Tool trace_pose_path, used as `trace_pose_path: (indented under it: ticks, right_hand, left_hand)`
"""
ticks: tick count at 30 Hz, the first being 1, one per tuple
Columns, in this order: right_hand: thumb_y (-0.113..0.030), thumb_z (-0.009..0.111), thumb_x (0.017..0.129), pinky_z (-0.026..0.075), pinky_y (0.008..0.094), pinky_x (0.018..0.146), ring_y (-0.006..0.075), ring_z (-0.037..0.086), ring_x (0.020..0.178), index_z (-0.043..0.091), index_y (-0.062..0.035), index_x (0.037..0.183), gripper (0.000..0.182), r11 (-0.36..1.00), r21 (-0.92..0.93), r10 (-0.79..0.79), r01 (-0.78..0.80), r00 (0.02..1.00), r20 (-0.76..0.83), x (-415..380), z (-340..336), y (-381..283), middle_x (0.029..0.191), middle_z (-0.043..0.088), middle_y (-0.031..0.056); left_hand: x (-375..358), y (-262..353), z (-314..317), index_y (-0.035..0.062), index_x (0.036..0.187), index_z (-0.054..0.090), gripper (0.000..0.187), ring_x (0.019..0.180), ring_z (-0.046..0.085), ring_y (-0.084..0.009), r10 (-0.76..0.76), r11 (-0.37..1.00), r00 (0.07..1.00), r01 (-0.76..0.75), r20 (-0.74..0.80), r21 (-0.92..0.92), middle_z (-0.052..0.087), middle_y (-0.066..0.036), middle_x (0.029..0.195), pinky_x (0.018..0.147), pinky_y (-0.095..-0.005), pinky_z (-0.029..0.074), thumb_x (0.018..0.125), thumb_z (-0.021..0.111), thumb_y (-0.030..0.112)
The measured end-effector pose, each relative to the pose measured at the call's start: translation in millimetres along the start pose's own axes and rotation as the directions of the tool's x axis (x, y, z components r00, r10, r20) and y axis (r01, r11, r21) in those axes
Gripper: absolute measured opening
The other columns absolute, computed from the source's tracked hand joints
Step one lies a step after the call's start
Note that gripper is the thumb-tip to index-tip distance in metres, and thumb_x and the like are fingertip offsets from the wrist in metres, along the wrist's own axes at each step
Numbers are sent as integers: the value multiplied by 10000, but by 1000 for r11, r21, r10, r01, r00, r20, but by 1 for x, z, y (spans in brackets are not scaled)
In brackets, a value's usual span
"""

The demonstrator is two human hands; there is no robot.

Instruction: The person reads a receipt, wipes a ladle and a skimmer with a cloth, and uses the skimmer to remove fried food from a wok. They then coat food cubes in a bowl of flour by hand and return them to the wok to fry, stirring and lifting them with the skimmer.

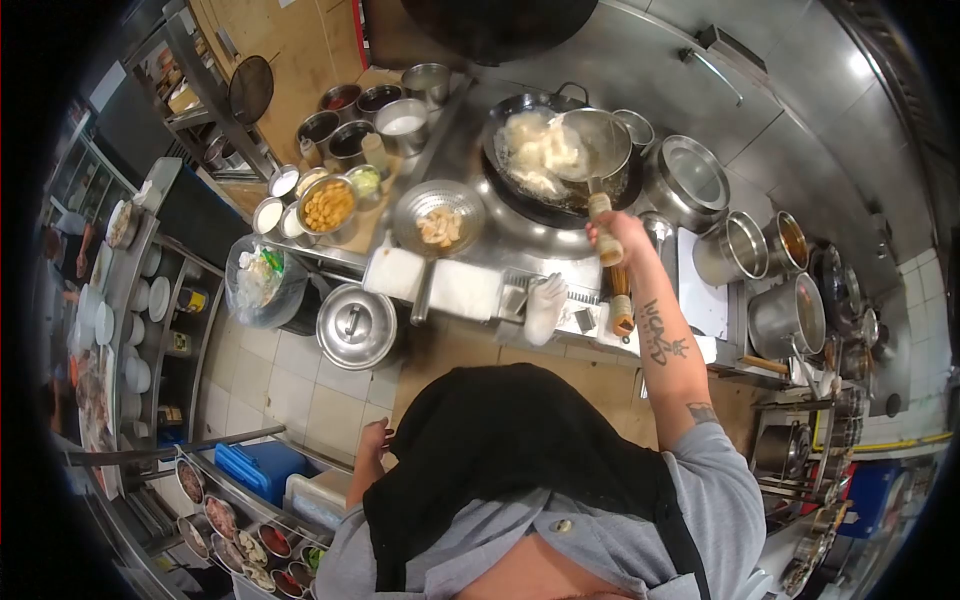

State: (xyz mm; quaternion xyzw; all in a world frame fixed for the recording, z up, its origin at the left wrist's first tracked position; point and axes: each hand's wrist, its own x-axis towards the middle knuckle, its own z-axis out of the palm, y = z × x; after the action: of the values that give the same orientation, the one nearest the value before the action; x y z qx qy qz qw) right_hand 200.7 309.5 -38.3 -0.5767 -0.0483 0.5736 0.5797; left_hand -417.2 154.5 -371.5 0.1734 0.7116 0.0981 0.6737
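Note:
My right hand (pixel 622 238) grips the thick, light-coloured handle of a round mesh skimmer (pixel 603 140), fingers wrapped round it. The skimmer's head is tilted over the right side of a black wok (pixel 498 178). Pale, blurred food (pixel 545 145) lies in bubbling liquid in the wok, beside the skimmer's head. Low at my side, near the black apron (pixel 480 440), hangs my left hand (pixel 376 440). Its fingers are loosely bent and partly apart, with nothing seen in them. Left of the wok, a perforated strainer (pixel 408 208) holds cooked-looking pieces.
Metal pots of sauces (pixel 352 143) and a bowl of orange-brown pieces (pixel 328 206) stand at the left. A lidded pot (pixel 356 326) sits below the counter. A white cloth (pixel 466 288), a bamboo brush (pixel 621 305) and a glove-like white item (pixel 545 310) line the front edge. Steel pots (pixel 730 250) stand right.

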Motion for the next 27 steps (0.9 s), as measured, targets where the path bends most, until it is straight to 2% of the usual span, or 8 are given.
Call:
trace_pose_path:
  ticks: [2, 3, 6, 8, 11, 16, 23, 27]
  right_hand:
    - [-59, 471, 927, 500, 261, 444, 140, 539, 552, 354, 89, 1188, 322, 999, -28, 22, -21, 999, 37, -3, 0, 4, 856, 591, 165]
    - [-35, 464, 924, 494, 251, 438, 138, 541, 551, 353, 87, 1185, 309, 986, 128, 84, -107, 981, 173, 12, -23, -2, 849, 591, 166]
    - [-32, 484, 924, 500, 295, 447, 183, 557, 566, 355, 91, 1229, 354, 990, 136, -34, 23, 996, 76, 17, -23, 13, 843, 585, 167]
    - [-22, 500, 903, 492, 293, 439, 175, 543, 523, 453, 53, 1188, 298, 979, -138, -152, 152, 988, 6, -19, 10, 28, 796, 599, 149]
    - [13, 486, 869, 484, 318, 453, 178, 552, 521, 474, 34, 1230, 361, 993, -21, -106, 113, 973, 205, 8, -49, 5, 803, 608, 134]
    - [-2, 533, 858, 487, 331, 448, 188, 571, 529, 500, -9, 1261, 404, 900, -355, -278, 252, 960, -24, -1, -28, 15, 773, 606, 118]
    - [-28, 571, 830, 503, 314, 502, 181, 602, 537, 400, -4, 1439, 633, 596, -636, -637, 490, 770, -3, 16, -47, 2, 863, 671, 149]
    - [-24, 563, 815, 470, 309, 457, 151, 564, 513, 308, 5, 1490, 721, 463, -779, -708, 424, 705, -36, 2, -48, -35, 797, 631, 103]
  left_hand:
    - [-2, 4, -3, -5, 1379, 435, 516, 1016, 607, -328, 14, 1000, 1000, -14, 6, 5, 554, -194, 1293, 860, -472, 476, 992, 491, 332]
    - [-2, 5, -1, -3, 1381, 434, 516, 1013, 608, -327, 25, 1000, 1000, -25, 8, 8, 557, -190, 1288, 854, -470, 477, 992, 491, 332]
    - [-5, 9, 4, 6, 1381, 436, 514, 993, 609, -319, 51, 999, 999, -51, -5, -2, 570, -179, 1268, 832, -459, 479, 991, 492, 336]
    - [-13, 10, 4, 12, 1377, 439, 509, 978, 609, -312, 53, 999, 998, -53, -17, 5, 577, -174, 1256, 815, -453, 479, 991, 493, 339]
    - [-19, 13, 2, 19, 1371, 445, 500, 961, 610, -303, 45, 998, 999, -45, -13, 34, 580, -170, 1247, 792, -447, 477, 992, 492, 342]
    - [-3, -3, -6, 25, 1371, 446, 498, 949, 611, -298, -13, 1000, 1000, 13, -13, -6, 581, -167, 1244, 768, -447, 472, 990, 493, 342]
    - [-5, -7, -9, 13, 1396, 421, 534, 977, 605, -320, -8, 1000, 1000, 8, -16, -4, 572, -179, 1264, 800, -468, 470, 991, 488, 355]
    - [3, -10, -10, 15, 1393, 426, 531, 986, 610, -325, 7, 1000, 1000, -6, -20, 30, 569, -178, 1278, 803, -468, 476, 993, 480, 359]
